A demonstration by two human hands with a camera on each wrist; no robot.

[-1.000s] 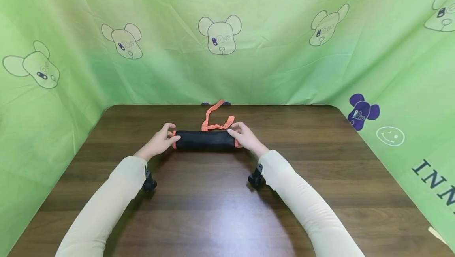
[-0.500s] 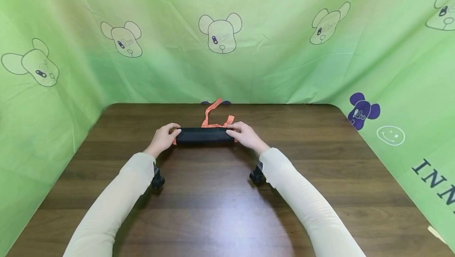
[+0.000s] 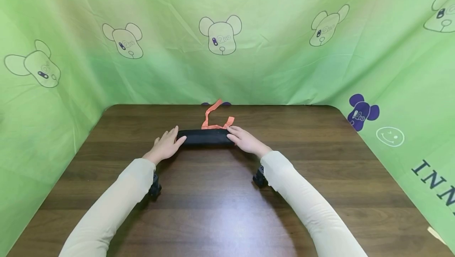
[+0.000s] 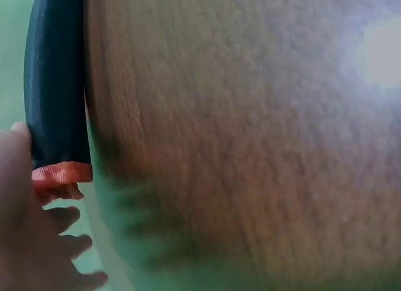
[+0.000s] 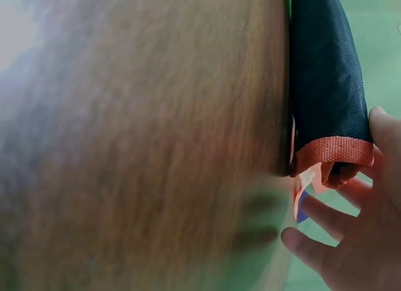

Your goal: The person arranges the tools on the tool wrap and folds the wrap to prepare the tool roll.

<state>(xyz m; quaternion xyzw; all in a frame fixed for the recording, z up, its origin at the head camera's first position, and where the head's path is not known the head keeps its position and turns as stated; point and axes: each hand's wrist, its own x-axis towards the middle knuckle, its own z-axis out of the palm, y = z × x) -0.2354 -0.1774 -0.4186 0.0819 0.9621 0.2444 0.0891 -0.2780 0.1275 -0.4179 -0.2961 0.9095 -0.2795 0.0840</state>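
A black rolled-up fabric roll (image 3: 205, 137) with orange edging lies crosswise on the wooden table. From its far side trail orange tie straps (image 3: 212, 126). At the roll's left end, my left hand (image 3: 165, 146) rests with fingers straight and spread, its thumb along the black cloth. My right hand (image 3: 247, 140) touches the other end, fingers extended and thumb on the near face. In the left wrist view, an orange-trimmed end (image 4: 61, 172) shows beside the left hand. The right wrist view shows the spread right fingers (image 5: 329, 219) just past the other trimmed end (image 5: 335, 150).
The brown wooden table (image 3: 213, 194) runs back to a green printed curtain (image 3: 263, 71) that hangs behind it and at both sides. A small pale piece (image 3: 436, 234) sits at the table's right edge. Dark cameras are strapped to both wrists.
My left hand has shifted from pinching the roll's end to lying flat with fingers spread. The right fingers have loosened and straightened. The roll has stayed nearly in place.
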